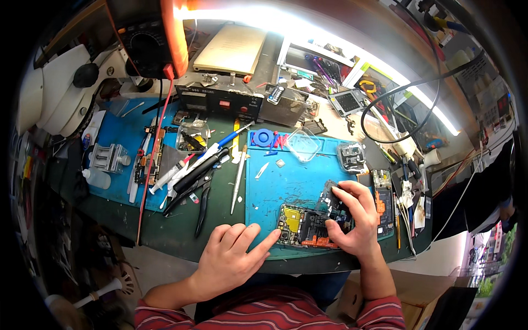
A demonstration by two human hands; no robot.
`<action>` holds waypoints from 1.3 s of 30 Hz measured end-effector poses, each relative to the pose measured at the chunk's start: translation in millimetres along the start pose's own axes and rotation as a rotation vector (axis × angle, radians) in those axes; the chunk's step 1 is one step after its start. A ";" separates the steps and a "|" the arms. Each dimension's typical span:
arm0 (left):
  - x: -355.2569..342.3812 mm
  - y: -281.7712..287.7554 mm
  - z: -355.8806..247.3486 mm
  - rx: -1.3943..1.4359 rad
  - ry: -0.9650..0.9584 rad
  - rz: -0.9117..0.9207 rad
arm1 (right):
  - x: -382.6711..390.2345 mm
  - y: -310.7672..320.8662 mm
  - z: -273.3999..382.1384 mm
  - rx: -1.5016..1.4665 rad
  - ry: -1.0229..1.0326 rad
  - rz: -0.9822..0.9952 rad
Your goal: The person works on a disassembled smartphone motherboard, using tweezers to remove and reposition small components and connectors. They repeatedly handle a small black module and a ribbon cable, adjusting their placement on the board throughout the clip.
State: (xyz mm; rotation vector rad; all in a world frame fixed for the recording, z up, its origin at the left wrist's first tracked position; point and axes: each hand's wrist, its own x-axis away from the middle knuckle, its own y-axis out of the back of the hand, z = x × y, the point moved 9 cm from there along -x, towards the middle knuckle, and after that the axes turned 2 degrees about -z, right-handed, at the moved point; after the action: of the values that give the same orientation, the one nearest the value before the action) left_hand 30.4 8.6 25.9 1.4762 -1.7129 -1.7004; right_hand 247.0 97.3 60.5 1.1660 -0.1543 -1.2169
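Note:
An opened smartphone [291, 223] lies on a blue mat [264, 198], its board bare, with a yellow patch and orange pieces along its lower edge. My left hand [234, 253] is at its left end, the index finger stretched out to the phone's corner and the other fingers loosely bent; nothing is in it. Above the phone's right half, my right hand [357, 217] grips a thin dark phone part [331, 193], tilted up between thumb and fingers. That hand covers the phone's right end, so I cannot make out where the part meets it.
A second opened phone [383, 203] lies right of the hands. Left of the mat are pliers [203, 209], tweezers [238, 179] and a syringe [170, 173]. A clear lid [303, 145] and a blue tape roll [263, 137] sit behind. A black cable [366, 118] loops at the right.

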 end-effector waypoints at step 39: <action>-9.6 3.1 14.4 0.103 -0.035 -0.031 | 5.4 -25.9 30.6 -0.069 0.128 0.212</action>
State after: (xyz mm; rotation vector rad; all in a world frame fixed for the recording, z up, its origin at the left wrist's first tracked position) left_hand 21.6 23.5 29.2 1.5336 -1.8300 -1.6867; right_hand 212.8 77.2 52.5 1.1333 -0.1353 -0.9517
